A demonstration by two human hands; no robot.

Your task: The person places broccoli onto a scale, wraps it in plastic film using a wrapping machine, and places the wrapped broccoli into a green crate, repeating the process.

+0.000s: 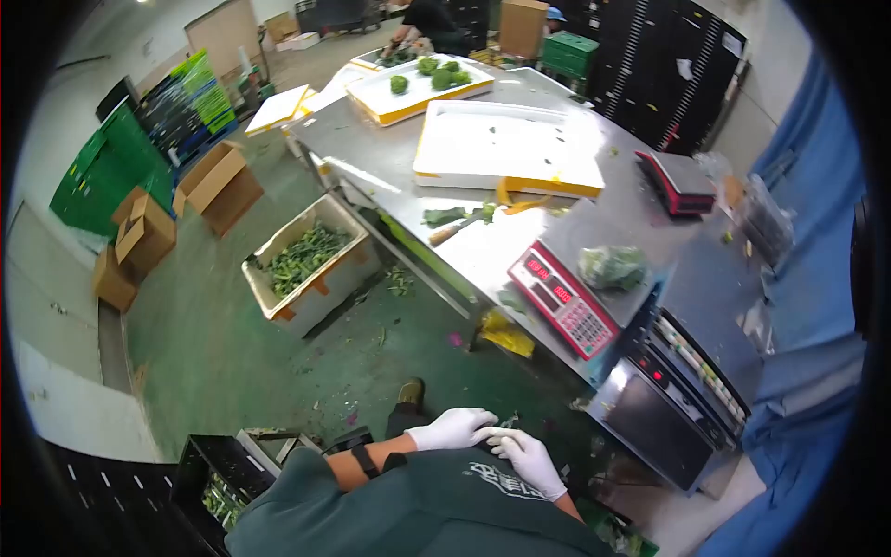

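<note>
My left hand [452,429] and my right hand [529,461], both in white gloves, are close together in front of my body, fingers curled and nearly touching. Whether something small is between the fingers is too small to tell. Beyond them, a bagged green vegetable [613,267] rests on a red and white digital scale [563,299] at the table's near edge. A dark sealing machine [657,420] stands to the right of my hands. Green trimmings and a wooden-handled knife [450,232] lie on the metal table [371,139].
White foam trays [509,148] sit on the table, the far one [390,104] holding broccoli. A second scale [680,184] is at the right. A tub of green trimmings [320,295] and cardboard boxes [223,190] stand on the left floor. Another person [430,23] works at the far end.
</note>
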